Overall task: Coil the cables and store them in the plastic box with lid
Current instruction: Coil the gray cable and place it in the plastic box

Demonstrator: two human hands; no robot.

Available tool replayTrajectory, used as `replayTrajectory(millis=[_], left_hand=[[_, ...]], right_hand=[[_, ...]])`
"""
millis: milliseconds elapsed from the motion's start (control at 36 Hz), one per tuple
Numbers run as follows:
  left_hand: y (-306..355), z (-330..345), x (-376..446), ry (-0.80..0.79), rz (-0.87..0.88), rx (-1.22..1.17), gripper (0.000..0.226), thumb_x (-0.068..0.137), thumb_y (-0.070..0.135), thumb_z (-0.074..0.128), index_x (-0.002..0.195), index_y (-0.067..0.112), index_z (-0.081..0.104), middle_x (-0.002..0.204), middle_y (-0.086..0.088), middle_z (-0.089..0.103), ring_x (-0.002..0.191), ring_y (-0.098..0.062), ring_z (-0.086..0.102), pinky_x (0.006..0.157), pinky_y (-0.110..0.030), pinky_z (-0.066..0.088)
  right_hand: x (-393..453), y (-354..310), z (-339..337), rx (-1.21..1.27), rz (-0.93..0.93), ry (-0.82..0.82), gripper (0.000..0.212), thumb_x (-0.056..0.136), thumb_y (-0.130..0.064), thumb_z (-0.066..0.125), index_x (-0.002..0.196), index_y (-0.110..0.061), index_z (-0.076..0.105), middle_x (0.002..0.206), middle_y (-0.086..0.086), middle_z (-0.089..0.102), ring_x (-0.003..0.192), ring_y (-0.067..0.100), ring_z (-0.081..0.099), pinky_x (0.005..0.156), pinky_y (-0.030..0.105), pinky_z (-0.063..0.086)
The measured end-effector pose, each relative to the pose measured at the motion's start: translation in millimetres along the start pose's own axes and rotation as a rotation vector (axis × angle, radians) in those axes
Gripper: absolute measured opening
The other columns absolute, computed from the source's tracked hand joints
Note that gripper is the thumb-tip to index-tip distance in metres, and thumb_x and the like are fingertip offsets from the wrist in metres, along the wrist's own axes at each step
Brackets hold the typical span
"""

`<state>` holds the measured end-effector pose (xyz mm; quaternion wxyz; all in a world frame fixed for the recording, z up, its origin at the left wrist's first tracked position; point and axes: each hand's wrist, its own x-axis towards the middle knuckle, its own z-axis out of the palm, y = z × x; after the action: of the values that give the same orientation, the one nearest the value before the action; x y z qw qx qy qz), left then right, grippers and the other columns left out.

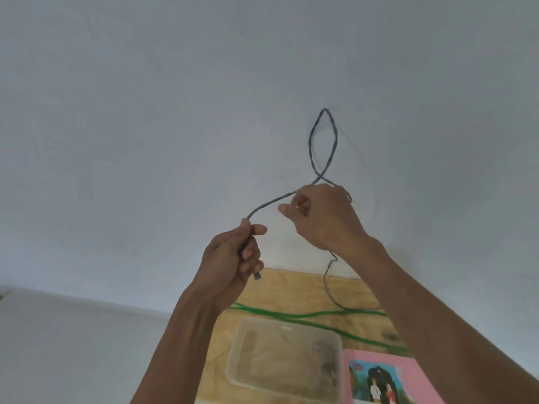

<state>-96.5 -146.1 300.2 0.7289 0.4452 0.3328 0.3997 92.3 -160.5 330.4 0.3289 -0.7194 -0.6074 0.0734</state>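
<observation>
I hold a grey braided cable (pixel 271 203) up in front of the white wall. My left hand (pixel 233 258) grips it near one end, and the plug (pixel 257 276) pokes out below my fingers. My right hand (pixel 323 217) pinches the cable higher up, where it forms an upright loop (pixel 323 141) above my knuckles. The rest of the grey cable hangs down under my right wrist onto the wooden table (pixel 291 287). A clear plastic box (pixel 284 360) sits open on the table below my arms. A green cable (pixel 320 319) lies across the table behind the box.
A pink lid or board with a picture (pixel 385 377) lies to the right of the box. The table stands against the white wall (pixel 145 141). A white surface (pixel 73 345) lies left of the table.
</observation>
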Motion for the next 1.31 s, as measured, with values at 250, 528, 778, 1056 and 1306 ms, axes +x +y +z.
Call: replayTrajectory(millis=[250, 528, 778, 1056, 1306], left_hand=[[50, 18, 9, -0.289, 0.077, -0.039, 0.032, 0.104, 0.018, 0.044, 0.105, -0.001, 0.07, 0.059, -0.002, 0.042, 0.047, -0.012, 0.039, 0.05, -0.026, 0.037], [69, 29, 37, -0.238, 0.138, -0.181, 0.034, 0.1, 0.025, 0.05, 0.106, -0.002, 0.068, 0.059, -0.003, 0.049, 0.049, -0.013, 0.049, 0.055, -0.025, 0.048], [73, 32, 52, -0.292, 0.194, -0.021, 0.03, 0.103, 0.017, 0.045, 0.116, -0.003, 0.064, 0.075, -0.012, 0.061, 0.066, -0.023, 0.057, 0.058, -0.026, 0.051], [73, 35, 71, -0.111, 0.349, 0.163, 0.033, 0.106, 0.027, 0.043, 0.11, 0.007, 0.069, 0.067, -0.005, 0.06, 0.057, -0.017, 0.052, 0.054, -0.026, 0.046], [68, 23, 83, -0.102, 0.537, 0.644, 0.019, 0.104, 0.014, 0.05, 0.098, 0.007, 0.067, 0.082, -0.006, 0.075, 0.077, -0.02, 0.075, 0.081, -0.031, 0.057]], right_hand=[[16, -28, 14, 0.284, -0.328, -0.035, 0.039, 0.094, -0.003, 0.058, 0.126, -0.023, 0.065, 0.104, -0.025, 0.058, 0.096, 0.003, 0.057, 0.088, 0.019, 0.045], [12, -40, 27, 0.238, -0.12, -0.047, 0.053, 0.091, 0.004, 0.047, 0.067, -0.044, 0.046, 0.066, -0.023, 0.056, 0.085, 0.01, 0.048, 0.067, 0.012, 0.034], [10, -38, 20, 0.141, 0.001, -0.006, 0.041, 0.094, -0.018, 0.06, 0.065, -0.038, 0.04, 0.092, 0.0, 0.057, 0.088, 0.019, 0.061, 0.079, 0.037, 0.052], [0, -36, 12, -0.076, -0.062, -0.077, 0.026, 0.101, -0.039, 0.047, 0.123, -0.04, 0.062, 0.105, -0.009, 0.074, 0.095, 0.013, 0.067, 0.083, 0.033, 0.054], [-7, -46, -23, -0.333, -0.214, -0.123, 0.022, 0.099, -0.044, 0.046, 0.107, -0.031, 0.061, 0.105, -0.008, 0.07, 0.096, 0.019, 0.066, 0.079, 0.037, 0.052]])
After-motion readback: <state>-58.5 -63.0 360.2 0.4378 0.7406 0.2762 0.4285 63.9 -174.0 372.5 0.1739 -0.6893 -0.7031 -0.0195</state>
